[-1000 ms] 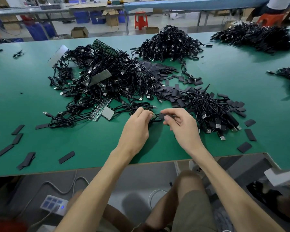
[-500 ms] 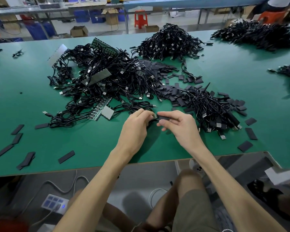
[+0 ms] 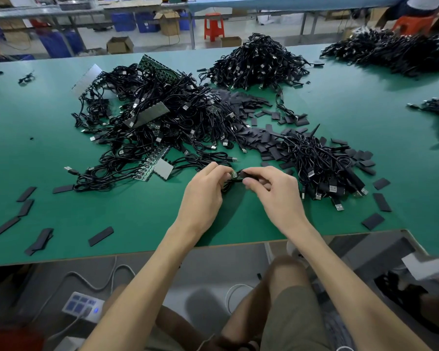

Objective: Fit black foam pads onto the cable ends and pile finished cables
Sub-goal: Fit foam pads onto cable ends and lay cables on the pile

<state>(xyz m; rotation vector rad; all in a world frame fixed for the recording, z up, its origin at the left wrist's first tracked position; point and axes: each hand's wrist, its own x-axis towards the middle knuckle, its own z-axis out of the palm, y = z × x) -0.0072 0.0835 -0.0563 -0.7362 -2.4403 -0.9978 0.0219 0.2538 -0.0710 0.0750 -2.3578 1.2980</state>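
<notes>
Left hand [image 3: 203, 196]: its fingers are curled and it holds a black cable [image 3: 229, 185] just behind the cable end, above the near middle of the surface.
Right hand [image 3: 276, 193]: thumb and forefinger pinch a black foam pad [image 3: 247, 174]; the other fingers are bent under it.
Cable end [image 3: 235, 174]: a small light-coloured connector, seen between the two hands. The pad touches it on its right side; it is too small to tell if the pad already sits on it.
Rest of the cable: a short loop hangs under the fingers of the left hand, and the remainder is hidden.
Surface [image 3: 137, 211]: green, and its near edge runs just above the person's knees.
Tangled cables [image 3: 157, 122]: a large loose heap to the far left of the hands, with grey plates and green circuit strips mixed in.
Right cable pile [image 3: 319, 165]: just to the right of the right hand, with many metal plugs pointing to the near side.
Loose pads [image 3: 251, 133]: a flat heap between the tangled cables and the right cable pile.
Single pads: some lie apart at the near left [image 3: 100, 236] and some at the near right [image 3: 373, 221].
Far piles: one behind the tangled heap [image 3: 259, 62] and one at the far right [image 3: 390, 51].
Floor: a white power strip [image 3: 83, 304] lies under the near edge.
</notes>
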